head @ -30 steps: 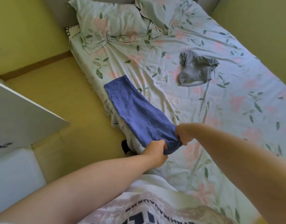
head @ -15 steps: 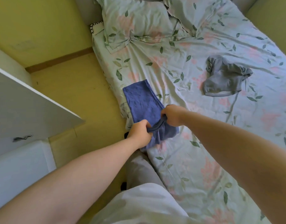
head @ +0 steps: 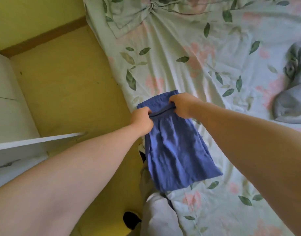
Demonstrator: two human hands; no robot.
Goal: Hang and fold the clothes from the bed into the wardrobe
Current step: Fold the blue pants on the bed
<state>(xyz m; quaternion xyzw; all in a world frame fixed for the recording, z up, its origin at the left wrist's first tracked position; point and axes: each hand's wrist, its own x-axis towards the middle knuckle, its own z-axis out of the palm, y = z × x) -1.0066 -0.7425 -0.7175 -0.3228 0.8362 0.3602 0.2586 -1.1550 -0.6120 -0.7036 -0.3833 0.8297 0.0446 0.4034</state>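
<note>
A blue garment [head: 177,150] lies folded over on the left edge of the bed [head: 180,65], which has a floral sheet. My left hand [head: 141,119] grips the folded-over end at its left corner. My right hand [head: 182,104] grips the same end at its right corner, over the far part of the cloth. A crumpled grey garment [head: 292,92] lies on the bed at the far right, partly cut off by the frame.
A white wardrobe door [head: 35,142] and white cabinet [head: 8,99] stand at the left over the yellow floor [head: 69,82]. A pillow [head: 137,12] lies at the head of the bed. My legs and a dark foot [head: 131,219] are beside the bed.
Both hands carried the near end of the blue garment up over itself toward its far end, folding it roughly in half. The view moved closer and lower.
</note>
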